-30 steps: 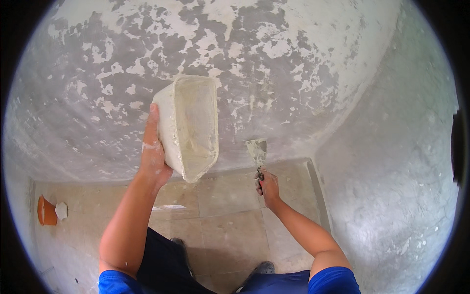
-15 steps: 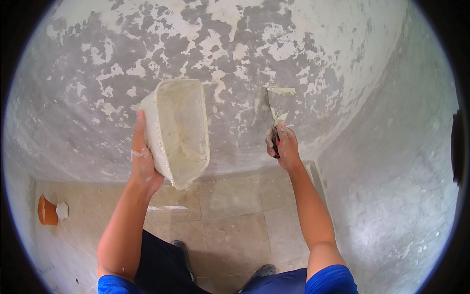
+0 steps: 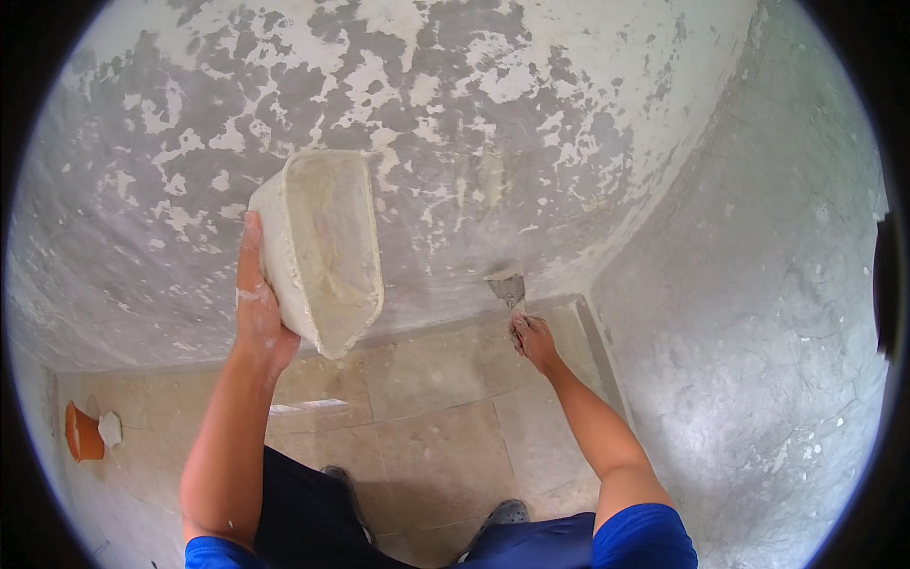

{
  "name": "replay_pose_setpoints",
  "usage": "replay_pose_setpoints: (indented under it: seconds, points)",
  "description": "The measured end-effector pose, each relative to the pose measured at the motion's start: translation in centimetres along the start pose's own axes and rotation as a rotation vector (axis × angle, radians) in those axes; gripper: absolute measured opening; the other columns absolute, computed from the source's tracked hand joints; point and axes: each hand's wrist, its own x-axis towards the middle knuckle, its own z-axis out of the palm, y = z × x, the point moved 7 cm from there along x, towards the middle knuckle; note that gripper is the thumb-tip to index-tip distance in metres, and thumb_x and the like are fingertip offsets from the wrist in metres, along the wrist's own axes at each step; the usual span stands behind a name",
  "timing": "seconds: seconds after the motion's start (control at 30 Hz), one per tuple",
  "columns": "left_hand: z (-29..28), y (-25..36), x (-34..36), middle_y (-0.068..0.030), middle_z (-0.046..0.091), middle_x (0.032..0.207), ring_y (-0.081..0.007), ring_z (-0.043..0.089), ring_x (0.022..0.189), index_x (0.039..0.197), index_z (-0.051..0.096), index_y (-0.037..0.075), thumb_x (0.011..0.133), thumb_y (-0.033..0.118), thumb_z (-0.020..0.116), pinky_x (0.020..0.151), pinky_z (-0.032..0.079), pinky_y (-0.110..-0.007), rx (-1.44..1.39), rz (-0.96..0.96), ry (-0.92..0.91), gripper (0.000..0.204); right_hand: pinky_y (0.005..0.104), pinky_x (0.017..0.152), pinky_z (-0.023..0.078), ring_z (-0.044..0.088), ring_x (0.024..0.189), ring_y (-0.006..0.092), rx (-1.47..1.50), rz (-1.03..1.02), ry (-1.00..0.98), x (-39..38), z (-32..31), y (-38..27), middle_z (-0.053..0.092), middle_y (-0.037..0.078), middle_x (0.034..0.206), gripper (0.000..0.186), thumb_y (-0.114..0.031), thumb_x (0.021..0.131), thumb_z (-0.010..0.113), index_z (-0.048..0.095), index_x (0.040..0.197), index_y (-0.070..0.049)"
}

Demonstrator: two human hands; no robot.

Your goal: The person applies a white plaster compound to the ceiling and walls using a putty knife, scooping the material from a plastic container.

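I find the off-white, deep rectangular tub [image 3: 332, 251], apparently plastic and crusted along its rim, held up in front of the mottled grey-and-white plaster wall [image 3: 422, 204], its open mouth turned to the right. The left hand [image 3: 265, 322] is clamped on the tub's left outer side; how the fingers sit beneath it I cannot see. Well apart from it, the right hand [image 3: 533, 341] is closed round the handle of a flat-bladed metal putty knife [image 3: 509, 287], to the right of the tub and slightly lower. I cannot tell whether the blade touches the wall.

Principal risk, in my judgement: the tub slipping. It is steeply tilted and carried by one hand, and smears on the skin could weaken the grip. A drop would strike the beige tiled floor [image 3: 417, 389] below the tub, near the grey shoes [image 3: 507, 513].

Second: pale filler on the blade's far edge could fall if the knife is tipped. Third: a blade corner could gouge the wall if pressed at a steep angle.

I rate the orange bucket [image 3: 85, 433], left of and below the tub, a minor trip hazard only.
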Motion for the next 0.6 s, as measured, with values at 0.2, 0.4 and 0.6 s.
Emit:
replay_pose_setpoints:
  seconds: [0.2,0.4,0.6]
  points:
    - [-0.6,0.3,-0.6,-0.0118,0.051,0.149,-0.0268,0.054,0.133,0.157,0.04,0.01,0.103,0.063,0.048,0.109,0.049,-0.044,0.001,0.02,0.023,0.076,0.0245,0.06,0.038,0.047,0.067,0.009,0.24,-0.254,-0.197,-2.3,2.8,-10.4,0.056,-0.001,0.08,0.038,-0.038,0.109,0.053,0.067,0.108,-0.003]
    - [-0.2,0.0,-0.3,-0.012,0.053,0.147,-0.0273,0.054,0.133,0.156,0.041,0.009,0.102,0.065,0.049,0.109,0.049,-0.044,0.017,-0.014,0.044,0.078,0.0284,0.064,0.047,0.054,0.069,0.0106,0.24,-0.321,-0.133,-1.5,3.1,-16.1,0.061,0.003,0.085,0.02,-0.018,0.106,0.061,0.064,0.112,0.0]
    - [-1.5,-0.7,0.2,-0.0123,0.052,0.148,-0.0278,0.054,0.133,0.156,0.04,0.008,0.102,0.066,0.048,0.109,0.048,-0.044,0.038,-0.037,0.04,0.079,0.0298,0.06,0.046,0.052,0.061,0.013,0.395,-0.292,-0.096,1.1,4.0,-18.5,0.062,0.006,0.08,0.023,-0.019,0.105,0.062,0.064,0.094,0.001]
